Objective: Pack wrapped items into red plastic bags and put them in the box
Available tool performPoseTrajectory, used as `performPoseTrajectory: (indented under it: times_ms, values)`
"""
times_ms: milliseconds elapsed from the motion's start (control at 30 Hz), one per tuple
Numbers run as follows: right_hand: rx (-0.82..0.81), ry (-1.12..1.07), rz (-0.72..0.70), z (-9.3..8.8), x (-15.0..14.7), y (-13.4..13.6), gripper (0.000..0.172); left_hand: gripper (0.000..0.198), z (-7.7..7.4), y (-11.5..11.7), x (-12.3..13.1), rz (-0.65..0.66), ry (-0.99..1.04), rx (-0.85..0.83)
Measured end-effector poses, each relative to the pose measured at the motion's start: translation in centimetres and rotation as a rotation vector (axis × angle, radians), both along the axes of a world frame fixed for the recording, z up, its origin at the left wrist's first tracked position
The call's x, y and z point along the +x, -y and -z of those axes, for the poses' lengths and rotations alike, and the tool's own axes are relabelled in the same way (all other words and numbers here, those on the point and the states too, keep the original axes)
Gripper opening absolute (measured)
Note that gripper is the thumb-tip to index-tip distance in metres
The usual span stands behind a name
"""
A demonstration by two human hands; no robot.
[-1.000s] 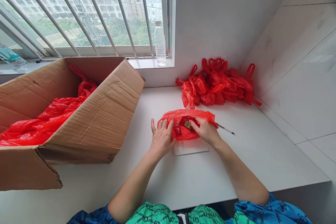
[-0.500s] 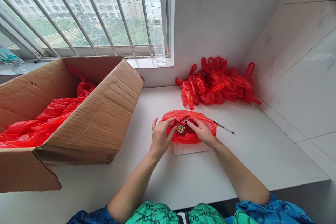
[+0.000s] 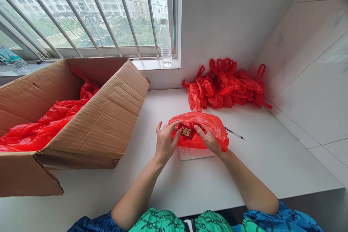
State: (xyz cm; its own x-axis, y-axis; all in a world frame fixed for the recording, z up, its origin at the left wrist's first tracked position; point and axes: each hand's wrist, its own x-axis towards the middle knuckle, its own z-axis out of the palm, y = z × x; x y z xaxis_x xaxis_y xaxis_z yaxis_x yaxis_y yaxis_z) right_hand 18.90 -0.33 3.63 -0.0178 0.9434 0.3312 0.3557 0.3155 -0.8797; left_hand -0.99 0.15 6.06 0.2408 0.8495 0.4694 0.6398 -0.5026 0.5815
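Note:
A red plastic bag lies with its mouth toward me. At its opening, my left hand is closed on a small dark red packet with gold characters, pinched between thumb and fingers. My right hand reaches into the bag's mouth, its fingers bent around the edge of another dark red piece, mostly hidden by fingers and plastic. The bag's right side drapes over the right wrist. Under the bag, a white notebook with handwriting shows its near edge.
A black-tipped clear pen lies right of the bag. Several knotted red bags are heaped against the back wall. On the left stands an open cardboard box with red plastic bags inside. A clear bottle is on the windowsill.
My right hand has moved deeper into the bag's mouth, and the dark red piece at its fingers is now mostly covered. The bag's right side has slid over that wrist.

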Motion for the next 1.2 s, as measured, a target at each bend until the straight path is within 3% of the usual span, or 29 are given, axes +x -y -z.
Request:
performPoseTrajectory:
  times_ms: [133,233,467,533,633,767,1000,1133,1200]
  values:
    - [-0.258,-0.286,-0.270,-0.5,-0.7,0.3,0.033,0.025,0.1,0.2,0.2,0.042,-0.001,0.038]
    - [-0.350,-0.346,-0.271,-0.6,-0.6,0.2,0.033,0.028,0.2,0.2,0.2,0.071,-0.024,0.021]
    - [-0.357,-0.352,-0.293,-0.7,0.0,0.2,0.031,0.043,-0.1,0.2,0.0,0.147,-0.077,-0.005]
    - [-0.328,-0.322,-0.256,-0.9,0.4,0.1,0.033,0.046,-0.2,0.1,-0.1,0.150,-0.069,0.004]
    - [-0.198,-0.243,-0.075,-1.4,1.2,0.1,0.038,0.052,-0.3,-0.1,-0.5,0.127,-0.129,0.038]
    - [-0.105,-0.122,0.131,-1.3,2.1,0.2,0.034,0.025,0.0,-0.5,-0.9,0.128,-0.301,0.066]
    - [-0.131,0.057,0.126,0.8,3.3,-0.7,0.030,0.020,1.6,-0.4,-0.5,0.171,-0.386,0.048]
    - [-0.098,0.297,0.232,0.6,4.9,-0.7,0.031,0.022,2.2,-0.3,-0.2,0.146,-0.385,0.032]
    - [-0.097,0.383,0.175,0.4,5.4,-0.4,0.030,0.027,2.4,-0.2,-0.1,0.128,-0.394,0.019]
